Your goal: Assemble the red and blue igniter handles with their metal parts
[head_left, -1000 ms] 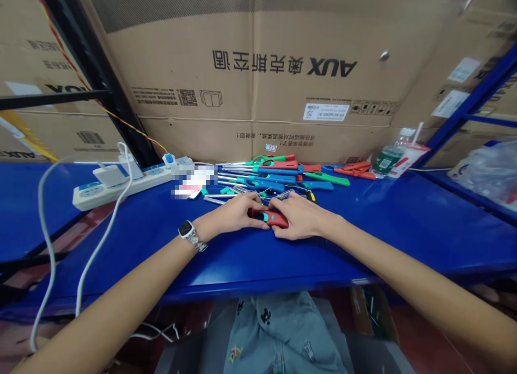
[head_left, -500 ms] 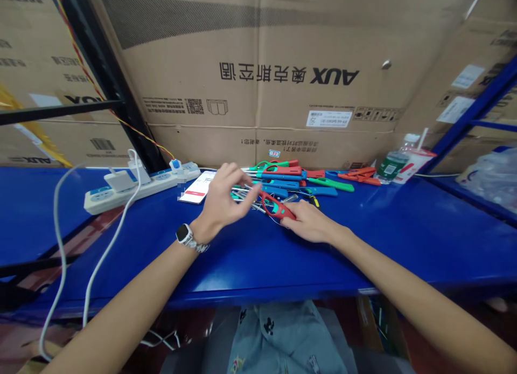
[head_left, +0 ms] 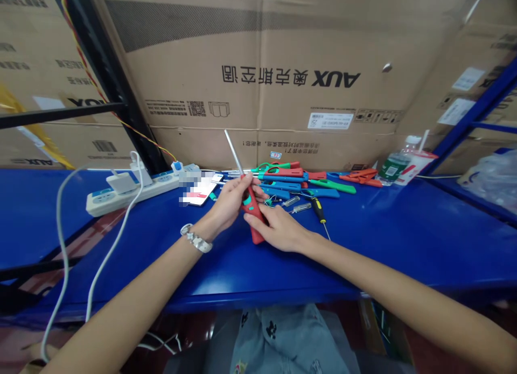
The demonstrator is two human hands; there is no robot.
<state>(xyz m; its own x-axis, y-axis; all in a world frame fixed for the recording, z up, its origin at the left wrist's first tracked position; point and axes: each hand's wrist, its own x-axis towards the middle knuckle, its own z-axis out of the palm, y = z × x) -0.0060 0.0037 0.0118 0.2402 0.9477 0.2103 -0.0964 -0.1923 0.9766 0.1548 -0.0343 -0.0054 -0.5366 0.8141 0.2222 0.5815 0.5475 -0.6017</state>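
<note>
Both hands hold one red gas lighter (head_left: 255, 223) with a green trigger; its metal tube points up and away to the left. My left hand (head_left: 231, 201) grips it near the trigger, where the tube meets the body. Around the red handle, lower down, my right hand (head_left: 278, 226) is closed. Just behind lies a pile of lighters (head_left: 285, 174) in red, blue and green. A screwdriver (head_left: 319, 209) with a black and yellow handle rests right of my right hand, close to small clear parts (head_left: 301, 207).
A white power strip (head_left: 97, 201) with plugs and cables sits at the left, near a phone (head_left: 202, 191). Orange-red handle pieces (head_left: 361, 176), a bottle (head_left: 393, 166) and a cup (head_left: 416, 166) stand or lie at the right. A large cardboard box (head_left: 181, 56) rises behind the blue tabletop (head_left: 363, 250).
The red lighter has come off the pile toward me and turned more upright. My left hand, earlier with fingers apart, has closed on it. My right hand has moved left with its handle.
</note>
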